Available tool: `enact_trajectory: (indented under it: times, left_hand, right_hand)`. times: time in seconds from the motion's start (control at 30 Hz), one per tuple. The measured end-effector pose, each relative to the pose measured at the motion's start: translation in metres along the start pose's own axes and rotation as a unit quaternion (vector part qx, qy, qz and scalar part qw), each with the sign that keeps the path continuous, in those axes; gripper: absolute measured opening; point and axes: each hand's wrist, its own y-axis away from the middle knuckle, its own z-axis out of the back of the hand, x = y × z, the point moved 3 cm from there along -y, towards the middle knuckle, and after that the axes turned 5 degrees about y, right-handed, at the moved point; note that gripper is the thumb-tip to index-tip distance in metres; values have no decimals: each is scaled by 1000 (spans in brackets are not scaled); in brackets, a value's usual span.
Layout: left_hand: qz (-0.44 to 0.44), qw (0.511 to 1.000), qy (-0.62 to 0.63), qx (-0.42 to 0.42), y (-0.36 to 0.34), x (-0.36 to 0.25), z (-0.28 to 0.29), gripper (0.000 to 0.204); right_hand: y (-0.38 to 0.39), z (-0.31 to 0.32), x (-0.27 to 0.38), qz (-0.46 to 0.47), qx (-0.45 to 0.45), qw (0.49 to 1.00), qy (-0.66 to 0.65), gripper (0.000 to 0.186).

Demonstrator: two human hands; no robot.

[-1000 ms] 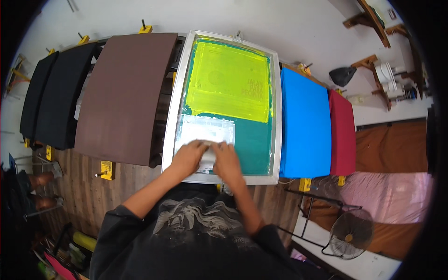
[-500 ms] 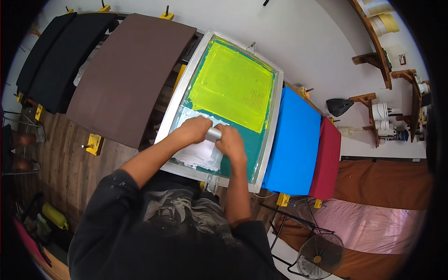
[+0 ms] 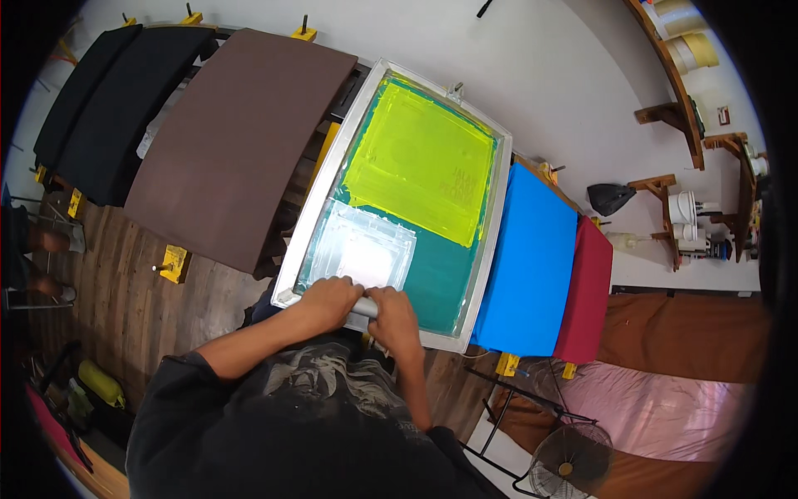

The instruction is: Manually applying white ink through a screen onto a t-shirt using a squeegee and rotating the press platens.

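Both my left hand (image 3: pixel 331 302) and my right hand (image 3: pixel 392 316) are closed round a grey squeegee (image 3: pixel 363 306) at the near end of an aluminium-framed screen (image 3: pixel 502 183). The screen has a green coating (image 3: pixel 436 283), a large lime-yellow inked area (image 3: pixel 416 154) in its far half, and a white ink patch (image 3: pixel 366 258) at its lower left, just beyond my fingers. The squeegee's blade is hidden.
Fabric-covered boards stand either side: two black (image 3: pixel 129 116), one brown (image 3: pixel 224 145), a blue (image 3: pixel 528 266) and a red (image 3: pixel 586 291). Wall shelves (image 3: pixel 677 75) hold containers. A fan (image 3: pixel 565 467) is at lower right, a person's legs (image 3: pixel 46 243) at left.
My hands and the squeegee have moved down toward the near frame edge since half a second ago, uncovering more of the white patch. The whole view has tilted since a second ago.
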Motion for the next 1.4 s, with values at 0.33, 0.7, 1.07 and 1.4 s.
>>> enact_trajectory:
  times: [0.33, 0.7, 1.07, 1.4]
  left_hand:
    - [64, 997, 23, -27, -79, 35, 37, 36]
    - [19, 996, 53, 63, 2, 8, 12, 40]
    - [22, 1000, 16, -15, -79, 22, 28, 35]
    - [-11, 998, 24, 52, 1, 3, 1, 46]
  right_hand:
    - [-94, 28, -18, -13, 5, 998, 61, 31]
    - [-7, 4, 12, -32, 40, 999, -1, 45]
    - [-74, 25, -32, -19, -52, 998, 43, 35]
    - [3, 0, 3, -41, -1, 999, -19, 47]
